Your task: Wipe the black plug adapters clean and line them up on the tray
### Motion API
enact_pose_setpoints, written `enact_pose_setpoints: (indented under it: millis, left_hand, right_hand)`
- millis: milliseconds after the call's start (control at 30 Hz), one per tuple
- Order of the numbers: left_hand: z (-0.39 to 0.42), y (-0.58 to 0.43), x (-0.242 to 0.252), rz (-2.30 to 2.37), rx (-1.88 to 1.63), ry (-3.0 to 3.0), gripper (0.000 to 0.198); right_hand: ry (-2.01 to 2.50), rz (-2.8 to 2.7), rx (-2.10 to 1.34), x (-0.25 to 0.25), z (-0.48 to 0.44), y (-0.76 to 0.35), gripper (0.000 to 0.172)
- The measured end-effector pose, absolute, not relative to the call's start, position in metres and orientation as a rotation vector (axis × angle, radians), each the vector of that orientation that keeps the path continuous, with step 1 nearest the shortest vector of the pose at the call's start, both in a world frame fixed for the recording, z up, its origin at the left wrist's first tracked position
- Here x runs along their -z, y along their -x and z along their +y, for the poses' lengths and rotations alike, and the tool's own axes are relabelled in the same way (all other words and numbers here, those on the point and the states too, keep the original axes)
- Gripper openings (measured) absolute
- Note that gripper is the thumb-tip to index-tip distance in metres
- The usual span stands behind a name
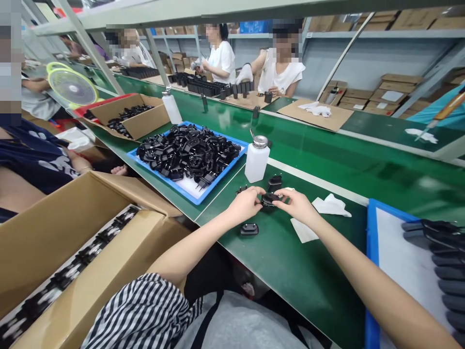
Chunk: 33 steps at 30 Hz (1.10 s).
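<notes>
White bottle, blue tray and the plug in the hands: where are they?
white bottle [256,164], head view, plastic body
blue tray [221,177], head view, right rim
held plug [270,198], head view, black top

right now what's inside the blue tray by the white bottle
The blue tray holds a heap of black plugs on white lining; anything under the heap is hidden.

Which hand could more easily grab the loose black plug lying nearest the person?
Probably the left hand: it sits right beside the loose plug, while the right hand is farther off. Both pinch a second plug.
</notes>
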<state>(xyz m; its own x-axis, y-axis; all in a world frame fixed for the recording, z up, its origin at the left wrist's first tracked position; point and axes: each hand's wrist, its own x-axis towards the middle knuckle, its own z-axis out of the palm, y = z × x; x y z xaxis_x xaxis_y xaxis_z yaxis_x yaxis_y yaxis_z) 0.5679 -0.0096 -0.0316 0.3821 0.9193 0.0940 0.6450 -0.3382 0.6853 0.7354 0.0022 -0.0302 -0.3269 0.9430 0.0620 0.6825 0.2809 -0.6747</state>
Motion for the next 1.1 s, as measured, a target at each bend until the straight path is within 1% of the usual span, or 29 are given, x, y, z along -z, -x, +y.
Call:
enact_pose_setpoints:
  millis: [67,133,233,333,400,600,767,867,967,1100]
  left_hand:
    - [-0.009,-0.570,0.032,1.384,-0.533,-2.058,0.044]
    - [-0.008,-0.573,0.033,1.392,-0.444,-2.051,0.051]
    - [-0.006,-0.575,0.033,1.391,-0.409,-2.064,0.043]
    - [-0.002,-0.577,0.033,1.415,-0.408,-2.091,0.034]
    - [0.000,-0.577,0.032,1.421,-0.394,-2.107,0.032]
    - [0.004,-0.579,0.031,1.456,-0.355,-2.118,0.038]
    - [0.004,-0.581,0.028,1.451,-0.260,-2.260,0.031]
    - [0.007,-0.586,0.018,1.463,-0.108,-2.382,0.024]
    - [0.014,-0.594,0.005,1.485,0.108,-2.428,0.022]
    - [0.024,-0.604,-0.006,1.431,0.270,-2.406,0.027]
  right_hand:
    - [1.458,-2.197,-0.663,0.033,0.000,-0.737,0.012]
    - [1.471,-2.256,-0.640,0.034,-0.002,-0.736,0.012]
    - [1.503,-2.291,-0.634,0.033,-0.003,-0.735,0.015]
    - [1.558,-2.334,-0.622,0.030,-0.002,-0.733,0.025]
    - [1.595,-2.374,-0.613,0.027,0.000,-0.732,0.029]
    - [1.579,-2.372,-0.685,0.025,0.003,-0.731,0.019]
    - [1.582,-2.427,-0.697,0.025,0.004,-0.731,0.015]
    - [1.593,-2.521,-0.614,0.022,0.007,-0.730,0.014]
    - [1.622,-2.592,-0.526,0.018,0.009,-0.727,0.013]
    - [1.655,-2.638,-0.584,0.012,0.012,-0.725,0.010]
